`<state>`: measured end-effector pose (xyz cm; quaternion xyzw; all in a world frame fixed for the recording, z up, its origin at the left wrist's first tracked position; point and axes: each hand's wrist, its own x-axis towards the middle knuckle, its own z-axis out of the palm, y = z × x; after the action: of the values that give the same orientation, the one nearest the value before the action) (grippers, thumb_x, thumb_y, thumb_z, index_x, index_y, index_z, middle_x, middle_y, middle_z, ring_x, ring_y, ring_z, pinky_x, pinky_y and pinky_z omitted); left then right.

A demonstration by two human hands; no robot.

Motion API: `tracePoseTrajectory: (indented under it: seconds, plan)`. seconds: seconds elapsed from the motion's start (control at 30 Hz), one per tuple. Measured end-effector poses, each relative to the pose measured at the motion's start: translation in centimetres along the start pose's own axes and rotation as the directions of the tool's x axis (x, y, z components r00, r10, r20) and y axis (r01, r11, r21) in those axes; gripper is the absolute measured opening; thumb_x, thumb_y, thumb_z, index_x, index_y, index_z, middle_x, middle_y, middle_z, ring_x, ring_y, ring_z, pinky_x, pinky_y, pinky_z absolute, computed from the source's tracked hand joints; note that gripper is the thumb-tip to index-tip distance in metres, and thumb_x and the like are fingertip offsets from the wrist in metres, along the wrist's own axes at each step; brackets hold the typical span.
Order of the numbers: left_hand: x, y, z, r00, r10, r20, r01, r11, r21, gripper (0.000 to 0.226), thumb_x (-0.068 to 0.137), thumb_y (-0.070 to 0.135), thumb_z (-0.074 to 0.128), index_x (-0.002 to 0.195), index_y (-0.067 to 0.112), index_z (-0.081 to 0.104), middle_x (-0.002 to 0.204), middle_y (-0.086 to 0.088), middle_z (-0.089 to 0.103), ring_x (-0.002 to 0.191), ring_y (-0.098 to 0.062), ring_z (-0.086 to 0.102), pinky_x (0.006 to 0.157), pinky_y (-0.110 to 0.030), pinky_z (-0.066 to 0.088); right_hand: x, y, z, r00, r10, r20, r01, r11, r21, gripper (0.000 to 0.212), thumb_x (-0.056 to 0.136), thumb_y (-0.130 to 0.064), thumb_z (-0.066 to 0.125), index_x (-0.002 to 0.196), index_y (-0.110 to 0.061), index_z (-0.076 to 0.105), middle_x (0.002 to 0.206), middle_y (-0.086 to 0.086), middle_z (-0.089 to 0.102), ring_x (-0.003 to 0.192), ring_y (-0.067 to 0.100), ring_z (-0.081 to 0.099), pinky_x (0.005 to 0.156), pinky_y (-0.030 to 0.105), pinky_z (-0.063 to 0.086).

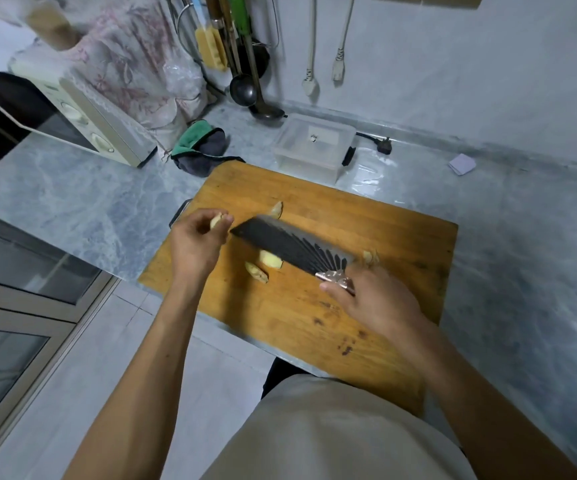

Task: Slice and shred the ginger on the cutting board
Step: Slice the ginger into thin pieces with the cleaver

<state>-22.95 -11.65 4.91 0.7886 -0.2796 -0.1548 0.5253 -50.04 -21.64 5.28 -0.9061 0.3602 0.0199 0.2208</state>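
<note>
A: What does the cutting board (366, 306) look like?

B: It is a rectangular board of orange-brown wood with dark stains near its near edge, lying flat and skewed.

A: And the ginger?

B: It is in pale yellow pieces. One piece (215, 221) is pinched in the fingertips of the left hand (195, 245), above the board's left edge. A cut chunk (270, 259) lies near the board's middle, partly under the knife (292, 247). A slimmer piece (256, 271) lies just beside that chunk, nearer the board's front edge.

A: Any others?

B: One sliver (276, 209) lies beyond the blade, towards the board's far edge. Another piece (370, 257) lies right of the middle, blurred.
</note>
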Motion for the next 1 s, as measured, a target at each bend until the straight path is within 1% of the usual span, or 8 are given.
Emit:
tracePoseTrajectory:
  seconds: [0.17,0.33,0.43,0.53,0.7,0.8,0.9,1.0]
  plan:
    - [-0.7,-1.0,2.2,0.929,-0.111,0.352,-0.002,0.953,0.304,0.018,0.088,0.004,0.071,0.083,0.021,0.071,0.087,0.003,0.072,0.089,-0.012,0.065,0.083,-0.026,0.052,0.9,0.6,-0.4,0.993,0.107,-0.054,-0.089,0.957,0.275,0.051,0.098,-0.06,0.047,0.07,-0.018,0.05,0.062,-0.002,0.053,0.054,0.012,0.049,0.052,0.031,0.035]
    - [0.0,0.2,4.4,0.864,-0.199,0.462,-0.011,0.91,0.414,0.028,0.089,-0.008,0.061,0.111,0.007,0.071,0.098,0.001,0.067,0.089,-0.009,0.066,0.071,-0.009,0.045,1.2,0.1,-0.5,0.99,0.117,-0.079,-0.077,0.916,0.393,0.055,0.098,-0.058,0.05,0.063,-0.016,0.041,0.056,-0.003,0.039,0.049,0.01,0.036,0.05,0.031,0.03]
    - [-0.6,-0.3,3.9,0.931,-0.185,0.316,0.099,0.958,0.269,0.021,0.093,-0.001,0.062,0.105,0.012,0.074,0.098,0.008,0.069,0.09,-0.001,0.067,0.069,-0.001,0.043,1.0,-0.1,-0.5,0.989,0.111,-0.094,-0.053,0.878,0.475,0.055,0.099,-0.056,0.05,0.062,-0.016,0.038,0.055,-0.003,0.041,0.047,0.009,0.036,0.049,0.028,0.03]
    - [-2.4,-2.5,2.5,0.974,-0.219,0.066,0.203,0.961,0.188,0.014,0.092,0.011,0.067,0.09,0.023,0.074,0.091,0.009,0.071,0.095,-0.012,0.067,0.081,-0.018,0.05,0.8,-0.3,-0.7,0.992,0.114,-0.05,-0.07,0.844,0.532,0.057,0.1,-0.057,0.044,0.065,-0.012,0.046,0.057,0.002,0.047,0.049,0.011,0.044,0.052,0.029,0.037]
    - [-6.4,-4.9,2.8,0.851,-0.523,-0.044,0.524,0.852,0.017,0.007,0.086,0.028,0.077,0.089,0.022,0.075,0.09,0.005,0.074,0.092,-0.018,0.069,0.092,-0.041,0.056,1.0,-1.3,-0.1,0.992,0.076,0.097,-0.118,0.821,0.559,0.07,0.099,-0.064,0.037,0.076,0.0,0.053,0.062,0.004,0.052,0.053,0.017,0.051,0.057,0.038,0.046]
    - [-6.7,-4.6,4.2,0.798,-0.598,-0.076,0.587,0.799,-0.127,0.012,0.083,0.028,0.08,0.088,0.018,0.075,0.084,0.002,0.075,0.079,-0.018,0.071,0.085,-0.039,0.059,1.0,-2.8,0.4,0.988,0.03,0.152,-0.104,0.856,0.507,0.066,0.101,-0.062,0.038,0.076,-0.004,0.057,0.063,0.002,0.057,0.055,0.014,0.056,0.058,0.039,0.047]
    - [-6.4,-3.9,5.4,0.743,-0.661,-0.103,0.632,0.744,-0.219,0.018,0.084,0.02,0.079,0.094,0.008,0.073,0.077,-0.004,0.073,0.058,-0.012,0.066,0.066,-0.028,0.06,1.2,-3.7,1.0,0.98,0.007,0.198,-0.1,0.878,0.468,0.06,0.101,-0.062,0.037,0.066,-0.016,0.048,0.061,-0.002,0.052,0.055,0.014,0.052,0.055,0.033,0.041]
    - [-6.1,-3.6,5.7,0.679,-0.728,-0.09,0.657,0.659,-0.366,0.015,0.087,0.008,0.074,0.099,0.001,0.071,0.084,-0.012,0.074,0.058,-0.015,0.065,0.057,-0.024,0.057,1.3,-3.8,1.3,0.976,-0.019,0.216,-0.077,0.901,0.427,0.061,0.102,-0.062,0.036,0.064,-0.015,0.044,0.064,0.003,0.052,0.059,0.019,0.052,0.057,0.036,0.042]
